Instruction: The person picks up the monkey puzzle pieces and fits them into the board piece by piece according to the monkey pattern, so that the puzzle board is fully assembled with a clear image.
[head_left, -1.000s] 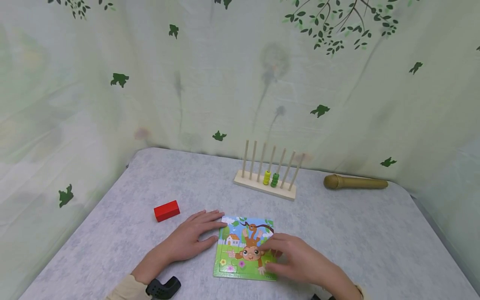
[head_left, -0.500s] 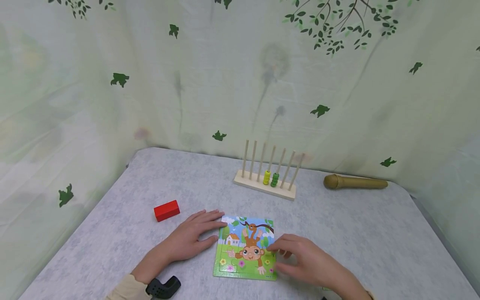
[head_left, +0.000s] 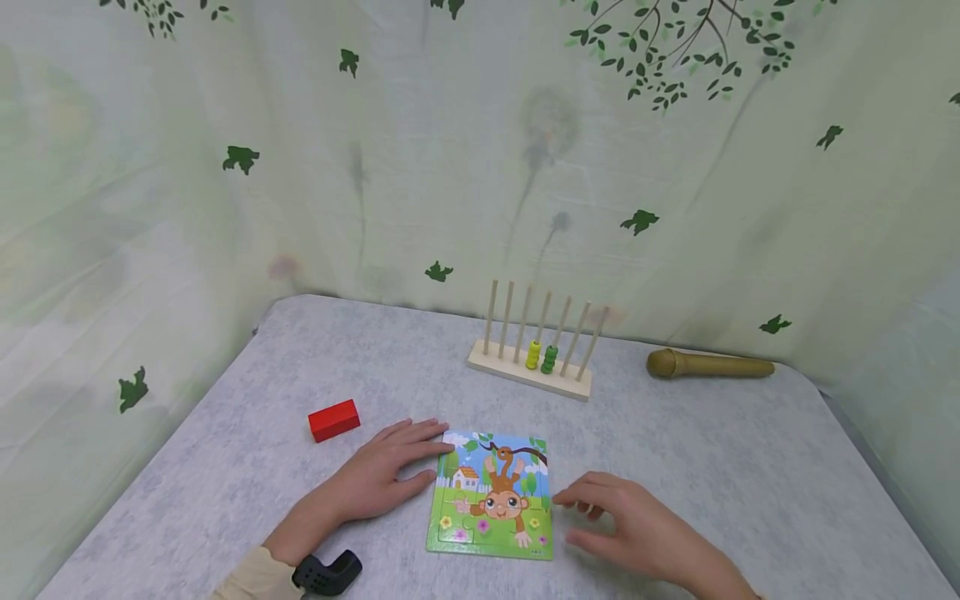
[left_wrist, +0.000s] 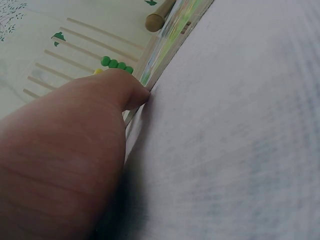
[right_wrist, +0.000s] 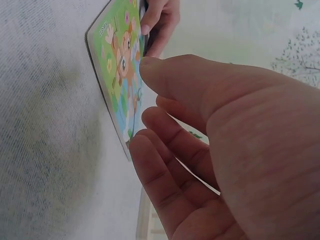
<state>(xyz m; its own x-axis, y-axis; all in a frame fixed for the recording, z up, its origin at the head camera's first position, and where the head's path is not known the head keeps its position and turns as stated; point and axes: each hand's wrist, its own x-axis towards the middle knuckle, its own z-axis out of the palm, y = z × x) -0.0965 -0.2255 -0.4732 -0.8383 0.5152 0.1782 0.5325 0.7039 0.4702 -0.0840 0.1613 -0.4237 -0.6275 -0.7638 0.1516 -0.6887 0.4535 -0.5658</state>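
A square jigsaw puzzle (head_left: 495, 542) with a hanging monkey, a small house and flowers lies flat on the table in front of the person. All its picture pieces look seated in the frame. The left hand (head_left: 390, 471) rests on the table with fingers extended, its fingertips at the puzzle's left edge; the left wrist view shows the thumb beside that edge. Just off the puzzle's right edge is the right hand (head_left: 626, 521), fingers loosely bent and thumb apart. Nothing sits between the fingers of this hand (right_wrist: 185, 130) in the right wrist view.
A red block (head_left: 333, 421) lies left of the puzzle. Behind it stands a wooden peg rack (head_left: 528, 371) with yellow and green beads on two of its rods. A brown toy microphone (head_left: 712, 364) lies at the back right, near the printed curtain (head_left: 480, 167).
The right hand has drawn back to the right, from over the puzzle's right part to beside its edge, uncovering the picture there. The left hand and the puzzle have stayed put.
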